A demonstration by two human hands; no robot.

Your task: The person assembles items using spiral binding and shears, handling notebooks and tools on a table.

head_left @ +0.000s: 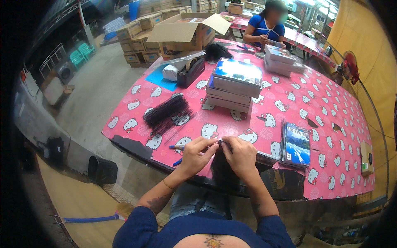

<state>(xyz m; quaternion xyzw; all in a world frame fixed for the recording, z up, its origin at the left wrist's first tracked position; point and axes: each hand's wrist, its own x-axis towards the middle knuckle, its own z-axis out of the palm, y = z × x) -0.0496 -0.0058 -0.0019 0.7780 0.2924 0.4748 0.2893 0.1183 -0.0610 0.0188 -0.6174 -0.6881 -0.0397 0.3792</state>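
Note:
My left hand [198, 153] is closed in a pinch at the near edge of the table, its fingertips on something too small to make out. Right beside it, my right hand [240, 153] has thumb and fingers closed on the corner of a dark-covered notebook [268, 158], whose bound edge sticks out past the hand. Most of that notebook is hidden under the hand. To its right lies a small pile of spiral notebooks [296, 144] with a waterfall cover. Black binding coils [165, 111] lie in a heap beyond my left hand, near a pen [177, 147].
A tall stack of notebooks [235, 82] stands mid-table, behind it a black tape dispenser [192, 73] and an open carton [182, 37]. Across the table a person in blue [266, 27] handles something by another stack [281, 60]. A fan [350, 66] stands at right.

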